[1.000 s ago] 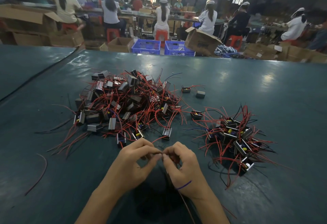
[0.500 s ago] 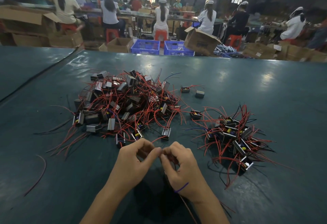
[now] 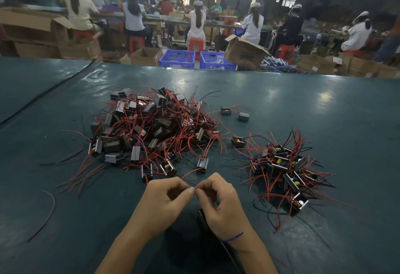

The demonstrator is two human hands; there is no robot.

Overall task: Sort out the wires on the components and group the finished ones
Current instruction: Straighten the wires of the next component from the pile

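Dark green worktop [image 3: 303, 109] in a busy workshop.
Left hand [image 3: 161, 206] and right hand [image 3: 223, 204] each pinch a thin wire [image 3: 193, 187] between fingertips; big pile [image 3: 151, 128] ahead, smaller pile [image 3: 283, 167] right.

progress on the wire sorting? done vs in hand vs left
Done, apparently: the smaller pile to the right, a modest share. In hand: left hand and right hand pinch a wire between fingertips; its component is mostly hidden under the right hand. Left: the larger tangled pile and a few strays beside it. Most remains.
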